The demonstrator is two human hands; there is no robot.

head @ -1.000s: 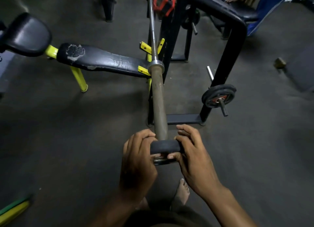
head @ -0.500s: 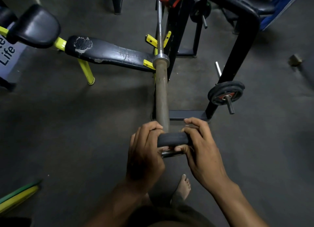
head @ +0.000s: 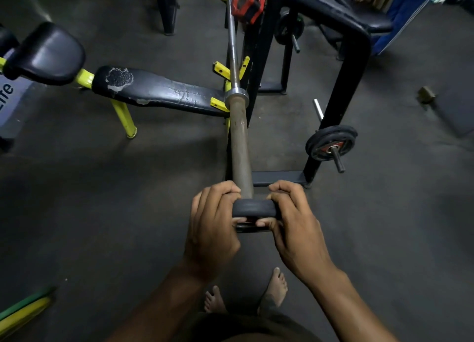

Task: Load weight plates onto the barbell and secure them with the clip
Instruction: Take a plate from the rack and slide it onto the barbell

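Note:
The barbell (head: 239, 141) runs away from me, its brown sleeve pointing at my chest. A small black weight plate (head: 254, 208) sits on the near end of the sleeve, seen edge-on. My left hand (head: 213, 229) grips its left rim and my right hand (head: 295, 223) grips its right rim, thumbs under the plate. A red clip (head: 247, 2) hangs on the rack at the top, beside the thin part of the bar.
A black and yellow bench (head: 154, 90) lies to the left. A black rack frame (head: 343, 90) stands to the right, with a plate on a peg (head: 331, 143). My bare feet (head: 273, 290) are on the dark floor below the bar's end.
Both hands and the plate have edged a little further along the sleeve, away from me. The grip on the plate is the same.

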